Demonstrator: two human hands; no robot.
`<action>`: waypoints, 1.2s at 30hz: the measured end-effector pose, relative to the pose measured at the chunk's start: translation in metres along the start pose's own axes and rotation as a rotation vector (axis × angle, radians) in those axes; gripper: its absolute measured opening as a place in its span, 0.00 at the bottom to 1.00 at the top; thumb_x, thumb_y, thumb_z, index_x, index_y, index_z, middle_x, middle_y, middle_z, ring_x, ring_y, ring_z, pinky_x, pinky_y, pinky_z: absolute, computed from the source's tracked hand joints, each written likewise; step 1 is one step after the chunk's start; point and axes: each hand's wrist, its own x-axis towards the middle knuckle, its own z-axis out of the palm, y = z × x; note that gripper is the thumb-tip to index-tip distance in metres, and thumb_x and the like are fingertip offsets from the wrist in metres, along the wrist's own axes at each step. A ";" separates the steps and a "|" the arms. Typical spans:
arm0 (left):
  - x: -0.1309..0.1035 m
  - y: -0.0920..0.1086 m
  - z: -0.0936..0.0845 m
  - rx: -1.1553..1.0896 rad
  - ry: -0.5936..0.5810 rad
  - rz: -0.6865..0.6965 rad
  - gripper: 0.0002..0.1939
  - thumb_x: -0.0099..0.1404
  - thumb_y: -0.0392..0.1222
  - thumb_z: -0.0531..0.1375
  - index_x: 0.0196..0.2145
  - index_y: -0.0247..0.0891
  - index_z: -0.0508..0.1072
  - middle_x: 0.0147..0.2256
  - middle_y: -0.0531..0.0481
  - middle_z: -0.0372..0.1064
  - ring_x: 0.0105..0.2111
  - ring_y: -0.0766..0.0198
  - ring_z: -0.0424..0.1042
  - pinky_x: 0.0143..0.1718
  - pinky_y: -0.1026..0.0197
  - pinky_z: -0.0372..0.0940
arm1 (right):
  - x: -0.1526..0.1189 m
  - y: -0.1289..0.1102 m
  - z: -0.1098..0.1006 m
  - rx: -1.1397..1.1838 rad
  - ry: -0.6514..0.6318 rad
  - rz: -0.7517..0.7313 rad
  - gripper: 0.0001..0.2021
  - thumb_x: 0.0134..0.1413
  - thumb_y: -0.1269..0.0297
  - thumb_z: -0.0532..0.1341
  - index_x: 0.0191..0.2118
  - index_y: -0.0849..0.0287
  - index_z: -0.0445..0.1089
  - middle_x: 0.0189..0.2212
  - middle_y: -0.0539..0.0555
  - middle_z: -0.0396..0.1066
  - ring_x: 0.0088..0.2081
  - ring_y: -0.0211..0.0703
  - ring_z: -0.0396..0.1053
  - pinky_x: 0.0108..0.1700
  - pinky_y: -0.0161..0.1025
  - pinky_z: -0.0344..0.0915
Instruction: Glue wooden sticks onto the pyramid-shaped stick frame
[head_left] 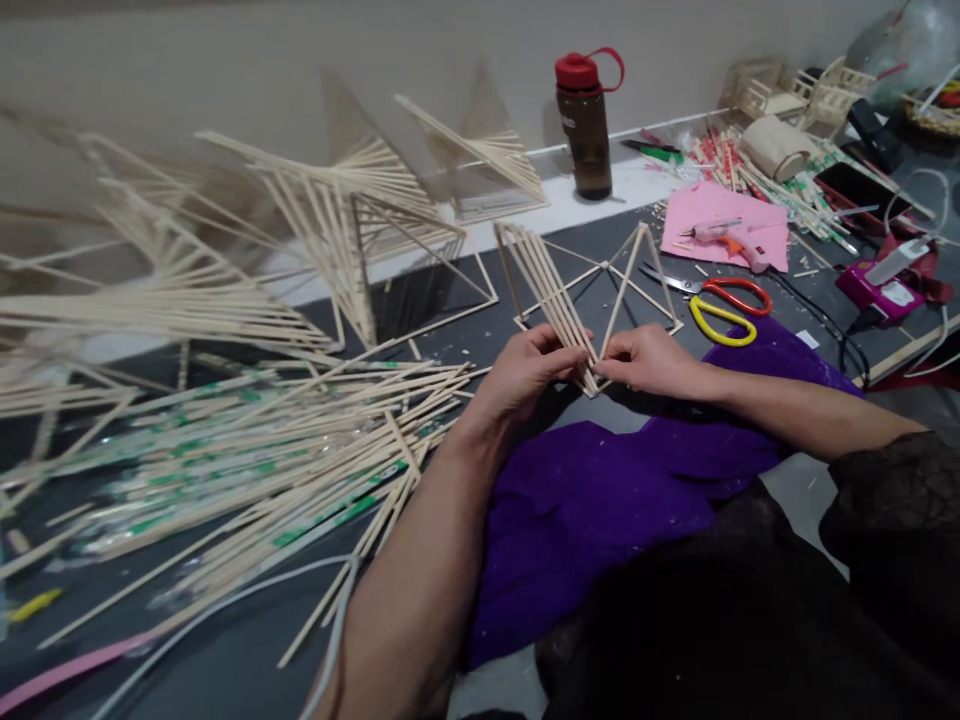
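Note:
A small frame of wooden sticks (556, 290) stands on the dark table in front of me, with a fan of parallel sticks running down to its near corner. My left hand (541, 358) is closed on the lower ends of these sticks, thumb and fingers pinching from the left. From the right, my right hand (646, 360) pinches the frame at the same near corner; its fingertips partly hide the joint. Scissors with red and yellow handles (731, 305) lie just beyond my right hand. A purple cloth (592, 500) is spread below both hands.
Finished-looking stick structures (360, 190) line the wall at left. Loose wooden sticks (360, 430) and plastic wrappers cover the left table. A brown bottle (589, 140) with a red lid stands behind. A glue gun (724, 242) rests on pink paper (765, 220), its cord trailing right.

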 end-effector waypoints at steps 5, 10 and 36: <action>-0.001 0.001 0.003 0.005 0.084 -0.023 0.15 0.42 0.39 0.74 0.28 0.35 0.78 0.26 0.52 0.74 0.24 0.69 0.70 0.25 0.67 0.65 | 0.004 -0.001 0.000 -0.092 -0.036 -0.004 0.11 0.59 0.65 0.60 0.31 0.65 0.77 0.25 0.52 0.72 0.26 0.34 0.63 0.30 0.34 0.51; -0.003 0.000 0.005 0.018 0.134 -0.012 0.14 0.40 0.41 0.74 0.26 0.35 0.79 0.24 0.51 0.73 0.22 0.69 0.68 0.23 0.66 0.64 | 0.006 -0.003 -0.003 -0.161 -0.088 0.007 0.12 0.59 0.63 0.59 0.33 0.64 0.77 0.27 0.54 0.72 0.27 0.34 0.61 0.30 0.36 0.49; 0.000 0.001 0.001 0.030 0.141 -0.016 0.18 0.36 0.43 0.76 0.26 0.37 0.80 0.24 0.50 0.73 0.23 0.67 0.67 0.22 0.65 0.63 | -0.044 0.043 -0.128 0.007 0.624 -0.101 0.11 0.54 0.67 0.62 0.22 0.61 0.69 0.16 0.45 0.64 0.18 0.30 0.60 0.24 0.33 0.55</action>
